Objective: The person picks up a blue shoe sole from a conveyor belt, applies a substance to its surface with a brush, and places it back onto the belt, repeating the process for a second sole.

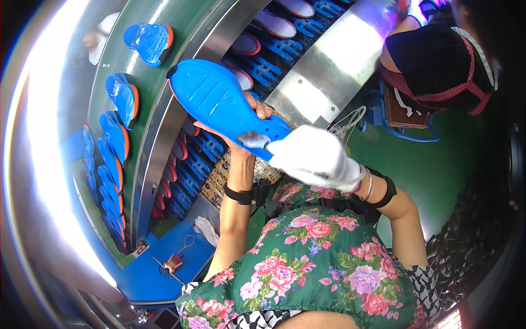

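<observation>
My left hand [236, 147] is bare and grips a large blue shoe sole [211, 96] from beneath and along its side, fingers curled up over the far edge. The sole is tilted, with a dark tip at its upper left end and glossy wet-looking streaks across its face. In a white glove, my right hand [315, 156] is closed on a brush [255, 139]. The brush's blurred bristle end lies against the narrower lower right part of the sole; its handle is hidden by the glove.
On the left, a green conveyor belt [143, 74] carries several blue soles with orange edges. Behind a metal rail, a lower rack holds shoe pieces among blue clamps [263, 68]. A blue tabletop [203, 255] bears a small red container [173, 263]. One person [433, 71] sits upper right.
</observation>
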The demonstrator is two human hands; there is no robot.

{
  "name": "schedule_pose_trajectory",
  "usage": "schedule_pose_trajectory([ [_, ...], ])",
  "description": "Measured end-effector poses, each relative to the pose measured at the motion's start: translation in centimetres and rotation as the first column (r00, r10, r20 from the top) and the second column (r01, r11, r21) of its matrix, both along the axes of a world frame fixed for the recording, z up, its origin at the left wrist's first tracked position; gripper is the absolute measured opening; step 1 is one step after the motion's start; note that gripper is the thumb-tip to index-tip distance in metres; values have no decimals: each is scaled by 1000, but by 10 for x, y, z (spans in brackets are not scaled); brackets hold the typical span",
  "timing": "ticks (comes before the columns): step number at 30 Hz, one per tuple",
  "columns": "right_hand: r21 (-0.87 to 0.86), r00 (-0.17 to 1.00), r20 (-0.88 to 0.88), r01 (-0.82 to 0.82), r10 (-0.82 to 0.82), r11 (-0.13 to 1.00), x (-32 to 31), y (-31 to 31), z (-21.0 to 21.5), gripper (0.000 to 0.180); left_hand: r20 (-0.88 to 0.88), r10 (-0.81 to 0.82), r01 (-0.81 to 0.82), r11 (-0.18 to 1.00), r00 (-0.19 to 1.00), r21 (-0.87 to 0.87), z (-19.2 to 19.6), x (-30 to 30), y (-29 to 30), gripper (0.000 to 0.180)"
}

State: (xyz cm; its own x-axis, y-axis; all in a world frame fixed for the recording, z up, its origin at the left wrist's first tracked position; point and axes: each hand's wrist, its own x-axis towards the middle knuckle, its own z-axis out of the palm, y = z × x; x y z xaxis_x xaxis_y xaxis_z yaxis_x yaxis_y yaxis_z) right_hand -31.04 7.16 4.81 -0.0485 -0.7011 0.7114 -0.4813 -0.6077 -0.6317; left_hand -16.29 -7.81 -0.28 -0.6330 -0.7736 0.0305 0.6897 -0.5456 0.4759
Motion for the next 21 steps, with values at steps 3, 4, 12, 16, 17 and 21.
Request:
schedule_pose_trajectory([
  [3, 31, 996, 58, -72, 70, 997, 5, 5, 0, 27, -45, -5, 6, 1000, 999, 13, -9, 1, -3, 118],
  [4, 91, 964, 218, -174, 150, 981, 0, 4, 1, 24, -52, -5, 4, 1000, 999, -4, -12, 3, -5, 118],
  [12, 141, 967, 141, -231, 211, 963, 0, 12, 0, 25, -16, -173, 174, 983, 985, 53, 1, 3, -10, 119],
  [16, 143, 978, 119, -188, 172, 972, -5, 8, 7, 23, -39, -319, 322, 941, 947, 105, 7, 11, -21, 130],
  [17, 125, 987, 72, -152, 144, 980, -9, 7, 7, 25, 19, -367, 363, 924, 930, 121, 10, 10, -24, 131],
  [21, 137, 969, -114, -204, 220, 969, 9, 19, -9, 33, 93, -486, 477, 873, 869, 107, -3, 11, -37, 131],
])
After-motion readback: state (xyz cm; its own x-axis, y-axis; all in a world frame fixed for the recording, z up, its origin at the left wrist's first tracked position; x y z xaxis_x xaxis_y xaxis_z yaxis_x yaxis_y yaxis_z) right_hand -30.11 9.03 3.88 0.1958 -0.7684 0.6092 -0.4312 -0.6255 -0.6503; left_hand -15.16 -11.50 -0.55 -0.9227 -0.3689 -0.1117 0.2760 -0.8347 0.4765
